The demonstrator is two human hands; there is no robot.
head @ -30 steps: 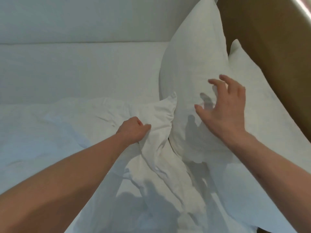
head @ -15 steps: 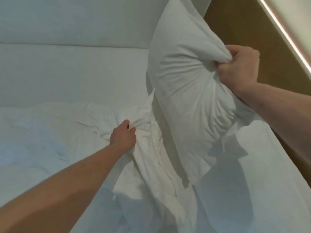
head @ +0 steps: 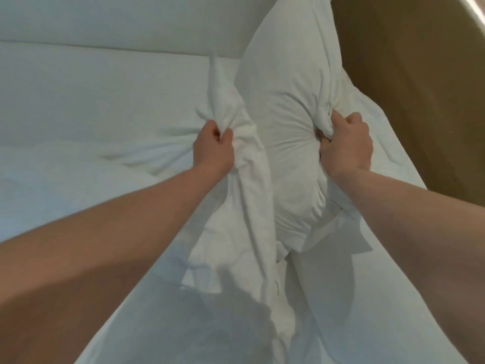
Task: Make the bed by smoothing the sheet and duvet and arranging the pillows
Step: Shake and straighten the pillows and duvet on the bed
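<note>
A white pillow (head: 288, 122) is held upright above the bed (head: 91, 101), its right edge bunched in the closed right hand (head: 346, 145). Just left of the pillow, a fold of the white duvet (head: 244, 206) is gripped by the left hand (head: 214, 148) and lifted. Left of the pillow, the bare sheet (head: 78, 88) is seen; right of it, a brown wall (head: 420, 88).

A brown wooden wall panel (head: 409, 95) stands at the right side, a thin bright light strip (head: 472, 7) crosses its top corner, and a plain white wall (head: 126, 17) fills the far upper left.
</note>
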